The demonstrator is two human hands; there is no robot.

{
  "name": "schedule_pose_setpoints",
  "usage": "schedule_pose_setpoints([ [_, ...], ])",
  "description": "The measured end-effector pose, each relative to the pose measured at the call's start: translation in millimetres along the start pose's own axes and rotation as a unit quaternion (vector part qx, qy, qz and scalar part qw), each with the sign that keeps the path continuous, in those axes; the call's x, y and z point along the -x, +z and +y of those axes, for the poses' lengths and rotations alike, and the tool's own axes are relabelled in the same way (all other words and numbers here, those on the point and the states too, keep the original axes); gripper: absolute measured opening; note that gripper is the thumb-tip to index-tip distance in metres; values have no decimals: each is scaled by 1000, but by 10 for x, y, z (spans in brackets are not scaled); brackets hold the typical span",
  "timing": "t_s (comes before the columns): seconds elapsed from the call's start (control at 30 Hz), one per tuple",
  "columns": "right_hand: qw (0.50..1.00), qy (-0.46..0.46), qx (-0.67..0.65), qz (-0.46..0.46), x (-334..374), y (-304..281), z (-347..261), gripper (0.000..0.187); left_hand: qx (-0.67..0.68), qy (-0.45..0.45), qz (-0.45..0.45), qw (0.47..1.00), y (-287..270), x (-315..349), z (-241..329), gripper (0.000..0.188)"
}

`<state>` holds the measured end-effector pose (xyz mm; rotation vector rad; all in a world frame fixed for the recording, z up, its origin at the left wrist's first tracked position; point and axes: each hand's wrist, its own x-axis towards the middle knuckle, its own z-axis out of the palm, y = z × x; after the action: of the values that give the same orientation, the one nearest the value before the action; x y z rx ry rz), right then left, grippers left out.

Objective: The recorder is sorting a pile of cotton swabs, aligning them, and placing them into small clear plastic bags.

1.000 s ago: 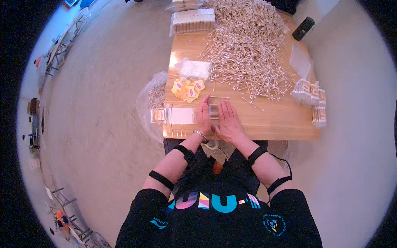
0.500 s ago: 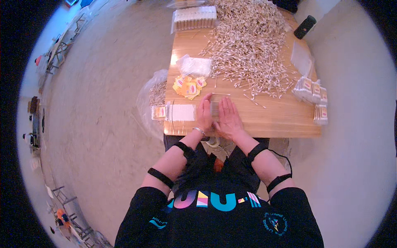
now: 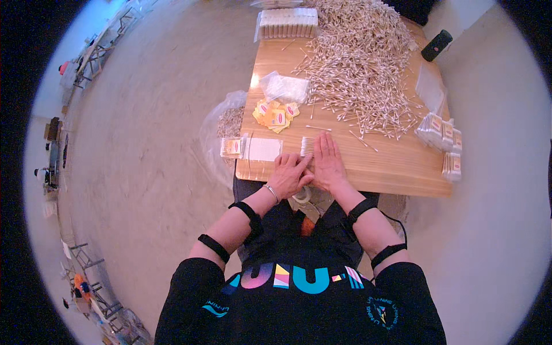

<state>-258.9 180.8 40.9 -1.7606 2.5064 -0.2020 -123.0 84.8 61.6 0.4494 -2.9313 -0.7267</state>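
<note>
A small row of cotton swabs [image 3: 307, 145] lies side by side near the table's front edge. My right hand [image 3: 329, 165] lies flat along the right side of the row, fingers straight and together. From the left, my left hand [image 3: 288, 176] reaches across the near end, its index finger stretched toward the swabs and the right hand; the other fingers are partly bent. The hands hide the row's lower part. To the left are a flat white rectangular pad [image 3: 264, 149] and a clear pack of swabs [image 3: 232, 148] with a yellow card. Behind these lies a pile of yellow cards [image 3: 278, 118].
A large heap of loose swabs [image 3: 359, 69] covers the far part of the wooden table [image 3: 397, 167]. Packed bundles [image 3: 287, 24], clear bags [image 3: 286, 88], finished packs [image 3: 440, 135] and a black cylinder [image 3: 437, 46] stand around it. A wall is at right.
My left hand has come off the row's left side and drawn toward me, its index finger now across the near end. The right hand stays on the right side. The view has shifted slightly.
</note>
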Motion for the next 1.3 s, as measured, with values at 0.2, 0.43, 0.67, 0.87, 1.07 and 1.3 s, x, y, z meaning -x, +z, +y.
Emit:
schedule_pose_setpoints([
  [0.2,1000,0,-8,-5,-4,-43,5,92,-3,19,11,1000,33,-22,-20,60],
  [0.43,1000,3,-5,-23,-6,-77,2,91,0,13,17,1000,20,-56,12,63],
  [0.67,999,2,-3,-32,-7,-87,-8,89,-7,9,11,1000,2,-69,11,65],
  [0.87,1000,-1,-8,-27,-1,-85,8,93,-19,-7,33,999,46,-106,27,65],
  [1.07,999,6,7,-34,-9,-75,8,96,0,-19,6,1000,29,-128,40,67],
  [1.3,1000,7,5,-21,-11,-61,-3,92,15,-23,40,999,26,-156,64,66],
])
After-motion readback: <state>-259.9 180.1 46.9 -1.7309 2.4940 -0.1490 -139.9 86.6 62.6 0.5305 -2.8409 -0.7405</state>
